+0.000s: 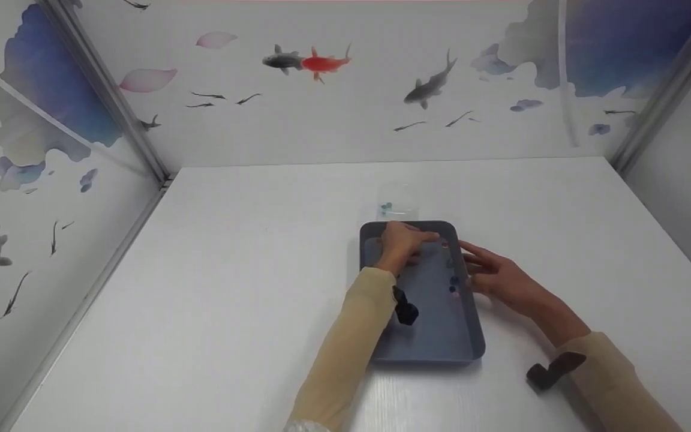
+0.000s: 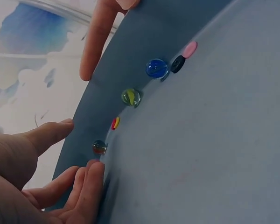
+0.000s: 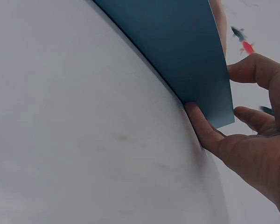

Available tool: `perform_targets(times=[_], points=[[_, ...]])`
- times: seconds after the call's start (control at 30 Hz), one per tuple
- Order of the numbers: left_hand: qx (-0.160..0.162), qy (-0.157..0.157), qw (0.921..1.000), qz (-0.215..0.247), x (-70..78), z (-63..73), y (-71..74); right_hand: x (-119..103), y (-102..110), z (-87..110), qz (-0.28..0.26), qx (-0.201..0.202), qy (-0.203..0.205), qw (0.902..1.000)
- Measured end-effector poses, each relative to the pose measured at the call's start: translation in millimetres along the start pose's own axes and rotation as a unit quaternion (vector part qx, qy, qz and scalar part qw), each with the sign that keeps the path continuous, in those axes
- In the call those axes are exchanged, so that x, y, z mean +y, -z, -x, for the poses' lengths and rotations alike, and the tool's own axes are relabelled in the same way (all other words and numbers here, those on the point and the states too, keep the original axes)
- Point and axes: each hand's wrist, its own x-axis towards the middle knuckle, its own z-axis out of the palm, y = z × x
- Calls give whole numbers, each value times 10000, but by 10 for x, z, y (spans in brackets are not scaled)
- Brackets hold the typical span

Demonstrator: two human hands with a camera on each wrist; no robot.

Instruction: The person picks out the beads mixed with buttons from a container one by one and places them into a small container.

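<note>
A grey-blue tray (image 1: 432, 336) lies on the white table. Inside its far end is my left hand (image 1: 404, 243), its fingertips right beside an orange-brown glass marble (image 2: 99, 147) along the right wall. Nothing shows between finger and thumb. Following that wall are a red-and-yellow disc (image 2: 115, 123), a yellow-green marble (image 2: 130, 97), a blue marble (image 2: 157, 68), a black disc (image 2: 178, 64) and a pink disc (image 2: 190, 49). From outside, my right hand (image 1: 504, 283) touches the tray's right wall, one fingertip low at its base, others by the rim.
Just behind the tray sits a clear container (image 1: 402, 207) with small blue-green pieces (image 1: 386, 208) in it. White panels (image 1: 345, 132) with painted fish border the table (image 1: 219, 288) at the back and both sides. Black wrist cameras (image 1: 406, 312) project from both sleeves.
</note>
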Motion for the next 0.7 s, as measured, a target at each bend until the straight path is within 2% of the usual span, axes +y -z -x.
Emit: perform_targets(times=[0.23, 0.37, 0.57, 0.7], points=[[49, 199, 9998, -47, 19, -53, -92, -9, 0, -5, -78, -84, 97, 9999], [107, 267, 9996, 78, 19, -66, -132, -18, -8, -4, -34, -52, 62, 10000], [16, 363, 9985, 416, 21, -79, -162, -33, -9, 10, -87, -68, 14, 9999], [-16, 376, 9987, 336, 28, -89, -182, -34, -11, 3, -107, -81, 11, 9999]])
